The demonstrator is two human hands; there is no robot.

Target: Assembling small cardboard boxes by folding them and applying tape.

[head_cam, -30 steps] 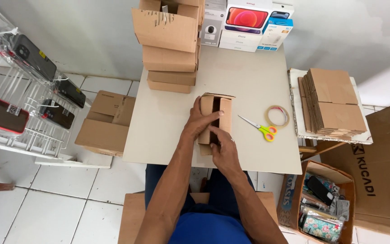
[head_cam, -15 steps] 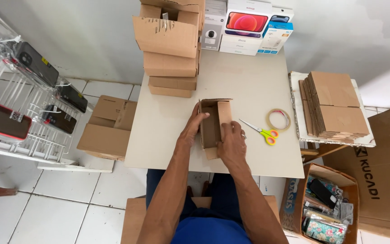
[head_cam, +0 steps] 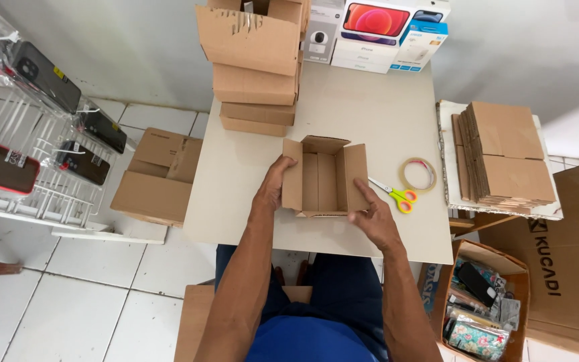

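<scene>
We hold a small open box (head_cam: 325, 175) upright at the near middle of the table (head_cam: 370, 121), its flaps spread outward. Our left hand (head_cam: 273, 188) grips the box's left flap, thumb on top, and our right hand (head_cam: 373, 218) presses against its right wall, fingers curled on the cardboard. Just right of the box lie scissors (head_cam: 397, 196) with yellow-green handles, touching a tape roll (head_cam: 418, 174). A stack of folded boxes (head_cam: 256, 67) stands at the far left of the table, with white cartons (head_cam: 376, 33) far behind. Flat cardboard sheets (head_cam: 504, 154) rest on a side shelf to the right.
</scene>
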